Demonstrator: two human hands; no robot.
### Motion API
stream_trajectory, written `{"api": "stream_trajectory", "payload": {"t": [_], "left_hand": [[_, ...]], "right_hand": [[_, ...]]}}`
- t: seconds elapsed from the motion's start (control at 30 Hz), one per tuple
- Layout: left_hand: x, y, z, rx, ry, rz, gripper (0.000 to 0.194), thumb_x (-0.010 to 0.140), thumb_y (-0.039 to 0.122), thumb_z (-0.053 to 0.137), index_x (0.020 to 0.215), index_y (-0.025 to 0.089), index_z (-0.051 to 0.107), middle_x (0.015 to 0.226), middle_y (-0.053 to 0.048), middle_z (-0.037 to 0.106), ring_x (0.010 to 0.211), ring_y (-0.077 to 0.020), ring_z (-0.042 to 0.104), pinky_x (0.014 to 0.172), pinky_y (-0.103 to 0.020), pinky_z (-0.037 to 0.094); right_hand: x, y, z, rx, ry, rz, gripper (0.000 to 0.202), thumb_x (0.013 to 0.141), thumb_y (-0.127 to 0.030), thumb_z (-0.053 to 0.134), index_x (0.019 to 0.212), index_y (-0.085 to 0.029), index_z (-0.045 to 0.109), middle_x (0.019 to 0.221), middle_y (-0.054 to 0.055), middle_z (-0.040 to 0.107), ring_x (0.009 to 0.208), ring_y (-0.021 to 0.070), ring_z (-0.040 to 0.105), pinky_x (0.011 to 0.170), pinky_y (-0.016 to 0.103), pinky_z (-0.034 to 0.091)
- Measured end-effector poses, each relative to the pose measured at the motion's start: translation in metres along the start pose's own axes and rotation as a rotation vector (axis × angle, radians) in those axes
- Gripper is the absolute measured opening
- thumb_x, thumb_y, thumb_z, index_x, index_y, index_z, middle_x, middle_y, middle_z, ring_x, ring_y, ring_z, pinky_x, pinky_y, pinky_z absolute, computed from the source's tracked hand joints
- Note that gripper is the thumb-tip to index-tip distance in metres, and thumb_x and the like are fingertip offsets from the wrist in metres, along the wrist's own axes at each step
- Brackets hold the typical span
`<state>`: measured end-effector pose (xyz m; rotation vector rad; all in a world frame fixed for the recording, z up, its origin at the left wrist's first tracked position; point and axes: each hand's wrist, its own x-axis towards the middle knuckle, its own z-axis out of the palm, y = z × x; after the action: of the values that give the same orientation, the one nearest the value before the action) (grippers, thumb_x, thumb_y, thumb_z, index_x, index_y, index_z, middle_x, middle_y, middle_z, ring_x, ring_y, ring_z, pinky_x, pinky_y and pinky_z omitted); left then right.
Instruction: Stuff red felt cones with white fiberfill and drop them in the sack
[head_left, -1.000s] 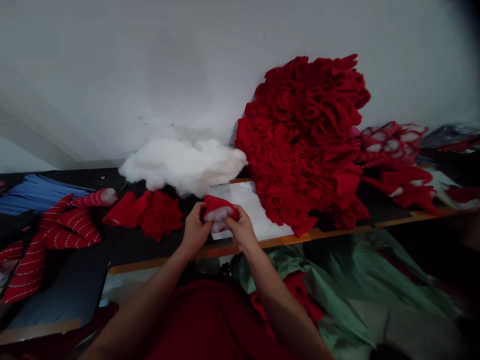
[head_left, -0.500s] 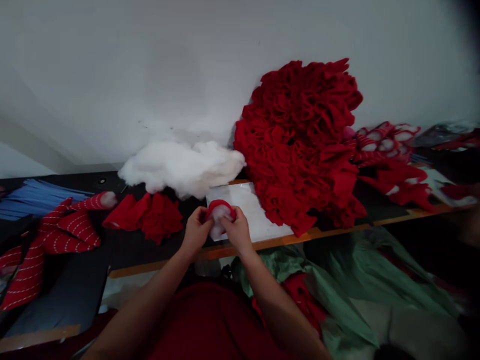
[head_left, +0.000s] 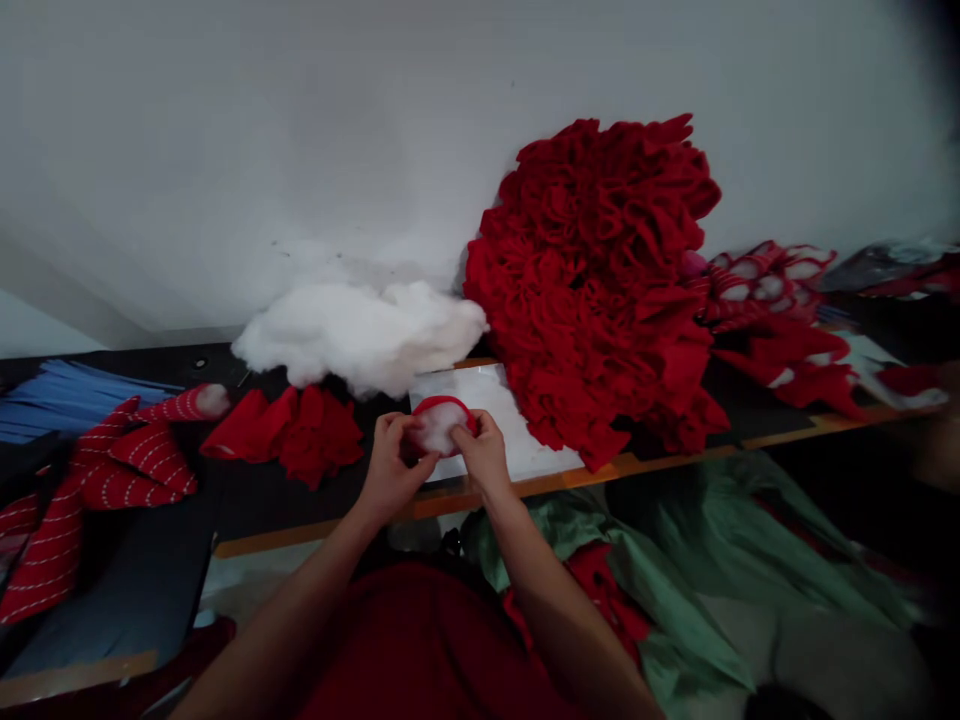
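Between my two hands is a small red fabric piece [head_left: 442, 402] with white stuffing [head_left: 437, 430] showing in its round opening. My left hand [head_left: 391, 462] grips its left edge, fingers bent round the rim. My right hand [head_left: 482, 450] holds the right edge, with thumb and fingers closed at the rim and stuffing. Just beyond them lies a white sheet [head_left: 525, 430] on the dark table. A loose heap of white stuffing [head_left: 360, 335] rests behind my left hand, and small red cloth pieces [head_left: 319, 435] lie to its left.
A tall pile of red fabric pieces [head_left: 592, 280] leans against the wall at right. Striped red stuffed pieces [head_left: 135, 470] and blue strips [head_left: 67, 395] lie at left. More striped pieces [head_left: 772, 285] sit far right. Green cloth [head_left: 697, 540] hangs below the table's front edge.
The red piece's opening looks wider and shows more stuffing. My left fingers have shifted along the rim, and my right fingers have drawn back slightly to the right.
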<state>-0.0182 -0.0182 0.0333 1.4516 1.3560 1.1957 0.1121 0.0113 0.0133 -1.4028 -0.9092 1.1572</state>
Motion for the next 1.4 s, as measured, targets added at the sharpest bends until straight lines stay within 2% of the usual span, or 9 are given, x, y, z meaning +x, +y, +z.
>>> {"api": "stream_trajectory", "payload": {"t": [0.13, 0.23, 0.43, 0.63, 0.8, 0.9, 1.0, 1.2, 1.4], "left_hand": [[0.009, -0.008, 0.003, 0.192, 0.115, 0.073, 0.008, 0.067, 0.014, 0.056, 0.074, 0.016, 0.055, 0.087, -0.003, 0.047, 0.080, -0.0142, 0.050, 0.068, -0.026, 0.044], [0.012, -0.008, 0.004, 0.211, 0.112, 0.096, 0.005, 0.070, 0.017, 0.056, 0.075, 0.016, 0.057, 0.085, -0.003, 0.049, 0.075, -0.0131, 0.052, 0.063, -0.024, 0.045], [0.007, -0.001, 0.008, 0.215, 0.034, 0.140, 0.015, 0.073, 0.019, 0.053, 0.086, 0.016, 0.058, 0.093, -0.006, 0.048, 0.075, -0.0121, 0.053, 0.060, -0.023, 0.046], [0.012, 0.000, 0.012, 0.288, 0.140, 0.142, 0.006, 0.073, 0.019, 0.054, 0.068, 0.015, 0.055, 0.081, -0.002, 0.050, 0.063, -0.0088, 0.050, 0.056, -0.021, 0.042], [0.014, -0.006, 0.011, 0.361, 0.222, 0.195, 0.018, 0.068, 0.010, 0.050, 0.053, 0.017, 0.042, 0.074, -0.002, 0.051, 0.069, -0.0115, 0.051, 0.060, -0.022, 0.040], [0.013, -0.011, 0.009, 0.387, 0.212, 0.150, 0.019, 0.069, 0.010, 0.047, 0.053, 0.018, 0.039, 0.075, -0.002, 0.050, 0.068, -0.0111, 0.049, 0.061, -0.023, 0.040], [0.014, -0.014, 0.007, 0.309, 0.132, 0.006, 0.009, 0.067, 0.016, 0.052, 0.066, 0.018, 0.044, 0.072, 0.001, 0.049, 0.062, -0.0107, 0.047, 0.058, -0.023, 0.039], [0.016, -0.016, 0.011, -0.069, 0.127, -0.201, 0.041, 0.064, 0.016, 0.056, 0.101, 0.019, 0.038, 0.084, -0.001, 0.053, 0.069, -0.0118, 0.055, 0.059, -0.023, 0.044], [0.006, -0.013, 0.019, -0.214, 0.079, -0.256, 0.036, 0.065, 0.018, 0.055, 0.098, 0.018, 0.043, 0.089, -0.002, 0.053, 0.070, -0.0118, 0.055, 0.054, -0.023, 0.048]], "right_hand": [[-0.007, -0.003, 0.001, 0.058, -0.121, -0.049, 0.031, 0.063, -0.026, 0.061, 0.091, -0.019, 0.049, 0.082, -0.001, 0.055, 0.072, 0.0123, 0.052, 0.066, 0.025, 0.045], [-0.012, -0.009, 0.003, 0.088, -0.222, -0.070, 0.049, 0.061, -0.023, 0.064, 0.106, -0.020, 0.044, 0.102, 0.004, 0.053, 0.088, 0.0154, 0.053, 0.074, 0.027, 0.047], [-0.015, -0.012, 0.006, -0.096, -0.025, -0.091, 0.040, 0.063, -0.019, 0.055, 0.102, -0.018, 0.046, 0.090, 0.003, 0.055, 0.073, 0.0139, 0.053, 0.066, 0.027, 0.047], [-0.022, -0.009, 0.011, -0.237, 0.022, -0.144, 0.029, 0.066, -0.021, 0.052, 0.095, -0.019, 0.050, 0.082, 0.001, 0.057, 0.072, 0.0146, 0.052, 0.069, 0.027, 0.045], [-0.011, -0.004, 0.004, -0.202, 0.100, -0.100, 0.023, 0.063, -0.021, 0.051, 0.085, -0.018, 0.052, 0.070, -0.003, 0.053, 0.062, 0.0130, 0.048, 0.061, 0.026, 0.042], [-0.005, 0.001, 0.000, -0.100, 0.109, -0.082, 0.025, 0.061, -0.022, 0.053, 0.086, -0.018, 0.051, 0.072, -0.003, 0.052, 0.062, 0.0121, 0.047, 0.062, 0.025, 0.041], [-0.005, 0.003, -0.002, -0.062, 0.079, -0.057, 0.025, 0.061, -0.020, 0.055, 0.085, -0.018, 0.051, 0.073, -0.003, 0.052, 0.062, 0.0114, 0.047, 0.063, 0.025, 0.041], [-0.011, -0.002, -0.004, 0.109, -0.143, -0.061, 0.036, 0.066, -0.027, 0.061, 0.100, -0.020, 0.051, 0.091, 0.001, 0.058, 0.080, 0.0135, 0.053, 0.075, 0.027, 0.044], [-0.006, 0.002, -0.002, 0.078, 0.031, -0.079, 0.023, 0.066, -0.026, 0.058, 0.087, -0.017, 0.055, 0.077, 0.000, 0.059, 0.069, 0.0128, 0.053, 0.068, 0.026, 0.044]]}}
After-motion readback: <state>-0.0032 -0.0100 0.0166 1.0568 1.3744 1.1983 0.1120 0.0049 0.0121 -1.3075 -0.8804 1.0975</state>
